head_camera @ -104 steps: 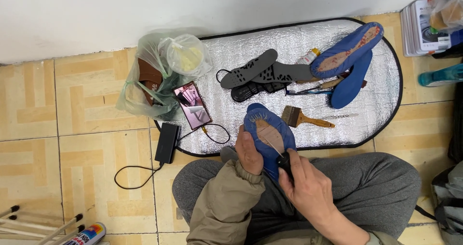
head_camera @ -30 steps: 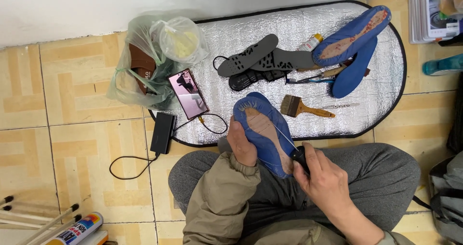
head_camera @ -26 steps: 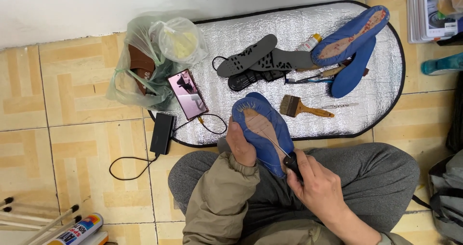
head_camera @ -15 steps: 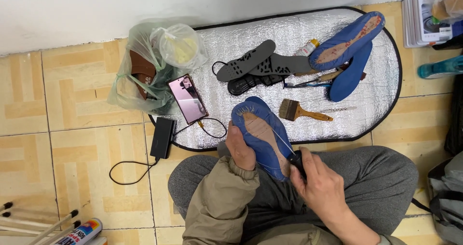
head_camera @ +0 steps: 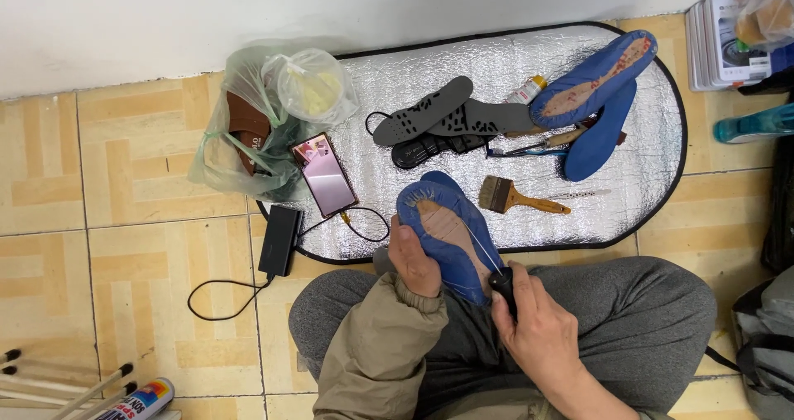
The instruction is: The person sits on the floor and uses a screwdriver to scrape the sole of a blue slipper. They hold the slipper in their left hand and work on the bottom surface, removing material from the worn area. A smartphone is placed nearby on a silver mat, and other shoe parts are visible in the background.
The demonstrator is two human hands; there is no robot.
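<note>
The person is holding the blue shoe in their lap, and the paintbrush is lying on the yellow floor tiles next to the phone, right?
Not quite. The head view shows the paintbrush lying on the silver mat, not the floor tiles. The left hand does hold the blue shoe over the lap.

tool (head_camera: pixel 502 285): tip hidden in right hand (head_camera: pixel 542 337) | spray can (head_camera: pixel 136 401): cut off, bottom edge | bag (head_camera: pixel 248 130) contents: unclear

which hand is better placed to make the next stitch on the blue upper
Probably the right hand: it holds the black awl at the blue upper's edge, thread taut. The left hand is busy steadying it.
</note>
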